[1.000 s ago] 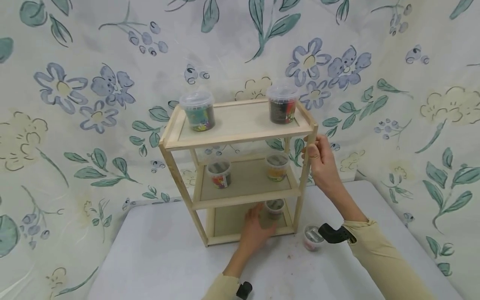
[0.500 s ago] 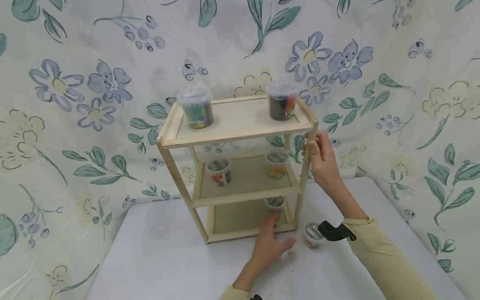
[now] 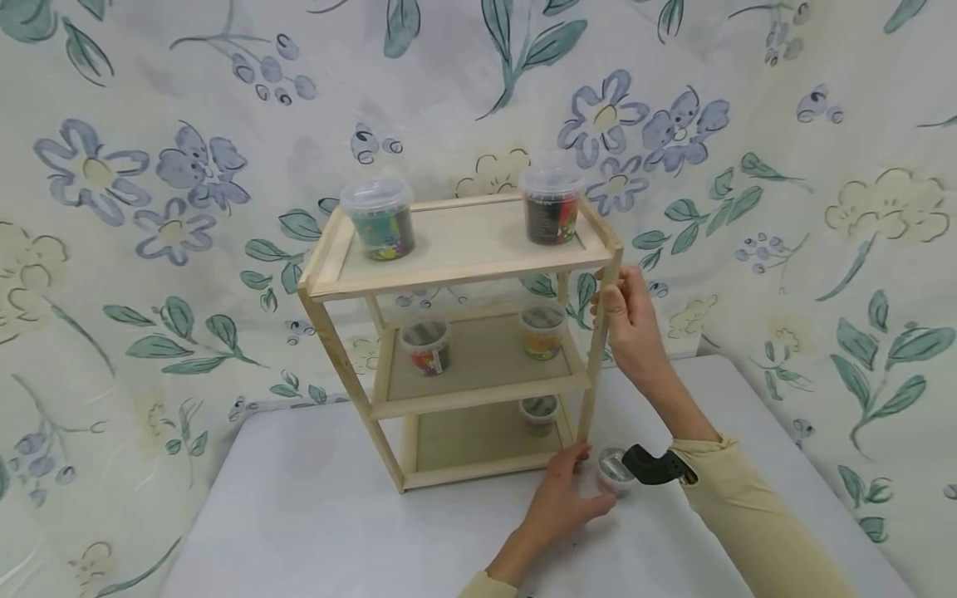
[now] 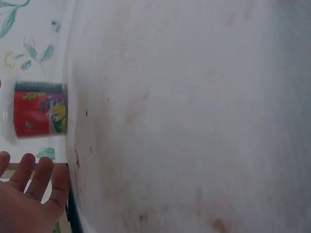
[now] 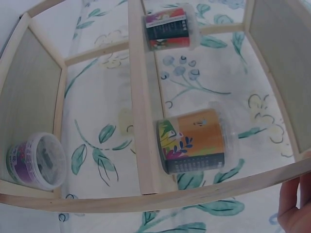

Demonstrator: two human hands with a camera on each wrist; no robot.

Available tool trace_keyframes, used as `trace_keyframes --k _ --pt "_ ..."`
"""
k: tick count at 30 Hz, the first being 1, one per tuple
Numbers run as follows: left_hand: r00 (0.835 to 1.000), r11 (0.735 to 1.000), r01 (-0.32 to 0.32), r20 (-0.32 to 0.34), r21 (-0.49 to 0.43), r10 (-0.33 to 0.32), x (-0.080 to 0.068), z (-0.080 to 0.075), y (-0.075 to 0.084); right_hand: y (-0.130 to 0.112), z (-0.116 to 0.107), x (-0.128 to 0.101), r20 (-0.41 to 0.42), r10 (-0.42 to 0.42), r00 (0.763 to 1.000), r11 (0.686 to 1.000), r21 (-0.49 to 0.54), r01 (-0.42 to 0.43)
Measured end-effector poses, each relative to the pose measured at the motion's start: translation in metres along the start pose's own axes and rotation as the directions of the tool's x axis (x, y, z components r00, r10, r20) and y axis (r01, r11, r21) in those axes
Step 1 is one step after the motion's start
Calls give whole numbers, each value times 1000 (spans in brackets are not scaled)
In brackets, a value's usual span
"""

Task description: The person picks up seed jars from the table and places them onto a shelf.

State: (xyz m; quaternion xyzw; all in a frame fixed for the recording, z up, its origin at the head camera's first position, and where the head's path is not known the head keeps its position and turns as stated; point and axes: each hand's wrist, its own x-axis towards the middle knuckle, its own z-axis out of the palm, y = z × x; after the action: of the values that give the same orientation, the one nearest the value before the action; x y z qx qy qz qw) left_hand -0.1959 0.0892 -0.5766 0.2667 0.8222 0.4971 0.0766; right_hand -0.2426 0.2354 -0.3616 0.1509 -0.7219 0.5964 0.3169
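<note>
My right hand [image 3: 634, 332] grips the right front post of a three-tier wooden shelf [image 3: 459, 284]; part of it shows at the edge of the right wrist view. Low by the shelf's right front corner is my left hand [image 3: 559, 502], thumb spread from the fingers, holding nothing. Just beyond its thumb, a clear-lidded tub [image 3: 615, 472] stands on the table; the left wrist view shows the red label of this tub [image 4: 36, 111] beside extended fingers [image 4: 41, 177]. A purple-labelled tub [image 5: 36, 162] sits at the right of the bottom tier.
On the top tier stand a teal tub [image 3: 381, 228] at left and a black-and-red tub [image 3: 552, 212] at right. The middle tier bears a red tub [image 3: 426, 349] and an orange tub [image 3: 542, 336]. Floral sheeting [image 3: 247, 149] hangs behind the white table [image 3: 299, 515].
My left hand has come away from the bottom-tier tub and moved right, to beside the tub on the table. The right hand keeps its grip on the post.
</note>
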Motion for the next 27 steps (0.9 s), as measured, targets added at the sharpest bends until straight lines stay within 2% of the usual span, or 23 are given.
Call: trace_keyframes --k 7,11,18,24,27 --pt "998 999 42 54 24 -43 5 9 -4 1 1 -2 20 -5 1000 1000 -24 5" --pt "997 997 39 63 63 -42 9 14 -1 1 0 -2 22 0 1000 1000 -29 0" --pt "1000 988 -9 -3 153 10 13 23 2 2 0 -3 28 7 1000 999 -49 -6" --pt "997 988 -15 -79 154 28 14 30 -2 2 0 -3 26 6 1000 997 -71 -4" --pt "996 988 -7 -90 157 22 15 30 -1 2 -1 -2 23 6 1000 997 -74 -4"
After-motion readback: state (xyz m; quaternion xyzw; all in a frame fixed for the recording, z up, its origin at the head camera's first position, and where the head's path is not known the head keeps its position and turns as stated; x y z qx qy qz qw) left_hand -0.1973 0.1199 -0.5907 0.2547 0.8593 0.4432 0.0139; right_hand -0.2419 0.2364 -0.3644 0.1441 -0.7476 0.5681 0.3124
